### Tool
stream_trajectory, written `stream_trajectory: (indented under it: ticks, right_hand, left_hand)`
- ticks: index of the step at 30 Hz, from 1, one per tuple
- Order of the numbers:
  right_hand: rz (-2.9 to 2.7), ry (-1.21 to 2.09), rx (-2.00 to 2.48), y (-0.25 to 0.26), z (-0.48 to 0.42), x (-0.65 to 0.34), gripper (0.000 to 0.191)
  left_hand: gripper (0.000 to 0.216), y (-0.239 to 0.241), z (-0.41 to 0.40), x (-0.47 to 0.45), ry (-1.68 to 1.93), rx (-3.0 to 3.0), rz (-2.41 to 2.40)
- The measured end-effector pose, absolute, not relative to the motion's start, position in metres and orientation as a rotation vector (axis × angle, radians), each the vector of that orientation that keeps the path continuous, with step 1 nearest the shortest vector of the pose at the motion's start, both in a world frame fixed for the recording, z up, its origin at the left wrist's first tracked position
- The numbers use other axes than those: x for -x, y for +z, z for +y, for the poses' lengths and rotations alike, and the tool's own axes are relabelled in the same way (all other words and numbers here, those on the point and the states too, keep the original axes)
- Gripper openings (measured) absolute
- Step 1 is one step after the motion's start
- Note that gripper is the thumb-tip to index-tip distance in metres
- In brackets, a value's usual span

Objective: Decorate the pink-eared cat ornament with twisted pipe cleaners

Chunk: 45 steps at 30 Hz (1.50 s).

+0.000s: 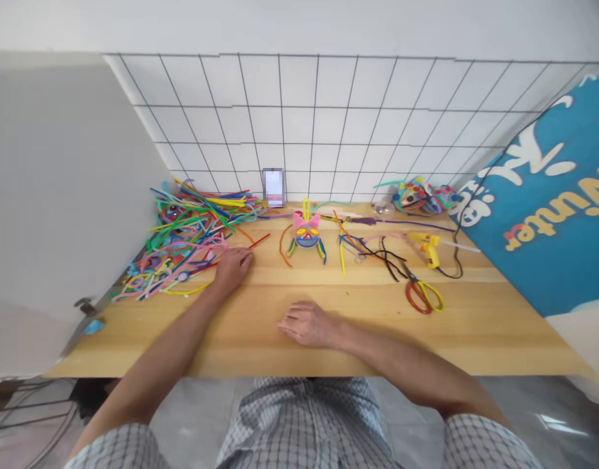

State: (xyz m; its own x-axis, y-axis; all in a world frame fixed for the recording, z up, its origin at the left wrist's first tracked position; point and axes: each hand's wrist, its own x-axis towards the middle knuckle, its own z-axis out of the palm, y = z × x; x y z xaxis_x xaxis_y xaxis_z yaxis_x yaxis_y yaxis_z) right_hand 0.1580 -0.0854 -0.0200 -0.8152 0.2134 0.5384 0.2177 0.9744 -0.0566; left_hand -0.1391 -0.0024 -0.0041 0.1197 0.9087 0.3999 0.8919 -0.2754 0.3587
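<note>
My left hand [234, 268] is closed on the table beside the heap of pipe cleaners. A red pipe cleaner [260, 241] sticks out past its fingers, and a red length shows on the other side too. Closer to me, my right hand [306, 324] lies curled on the bare wood with nothing visible in it. Beyond both hands lies a craft animal face [307, 236] with pink ears, yellow eyes, a yellow loop on top and striped legs. An orange pipe cleaner [282, 246] curves along its left side.
The tangled pipe cleaners [196, 221] fill the left back. Loose black pipe cleaners [390, 260], scissors [423, 296] and a yellow glue gun [426, 247] with a cord lie right. Two decorated balls [410, 195] and a phone [274, 187] stand by the grid wall.
</note>
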Motion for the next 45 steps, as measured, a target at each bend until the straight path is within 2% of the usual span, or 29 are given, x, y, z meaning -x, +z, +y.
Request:
stream_trajectory:
  ticks: [13, 19, 23, 28, 35, 38, 42, 45]
  right_hand:
    - [-2.563, 0.113, 0.337, -0.023, -0.087, -0.161, 0.021]
    - [-2.478, 0.206, 0.326, -0.022, -0.087, -0.160, 0.022]
    - [-2.426, 0.271, 0.354, -0.016, -0.087, -0.158, 0.030]
    - [-2.455, 0.374, 0.380, -0.007, -0.087, -0.157, 0.029]
    - [-2.489, 0.507, 0.421, -0.004, -0.086, -0.158, 0.024]
    - [-2.493, 0.526, 0.421, -0.003, -0.086, -0.157, 0.024]
    - [-2.469, 0.522, 0.426, -0.002, -0.087, -0.157, 0.024]
    - [-2.464, 0.524, 0.424, -0.003, -0.087, -0.157, 0.024]
  left_hand:
    - [0.030, 0.000, 0.001, 0.135, 0.800, -2.377, 1.851]
    - [0.028, 0.023, 0.045, 0.144, 0.810, -2.380, 1.854]
    - [0.036, 0.037, 0.102, 0.156, 0.917, -2.302, 2.008]
    - [0.060, 0.030, 0.158, 0.171, 0.951, -2.122, 2.310]
    - [0.042, -0.003, 0.170, 0.187, 0.836, -2.114, 2.303]
    - [0.050, -0.005, 0.174, 0.189, 0.855, -2.128, 2.248]
    - [0.075, -0.003, 0.178, 0.186, 0.860, -2.110, 2.278]
    - [0.066, -0.004, 0.180, 0.185, 0.753, -2.109, 2.311]
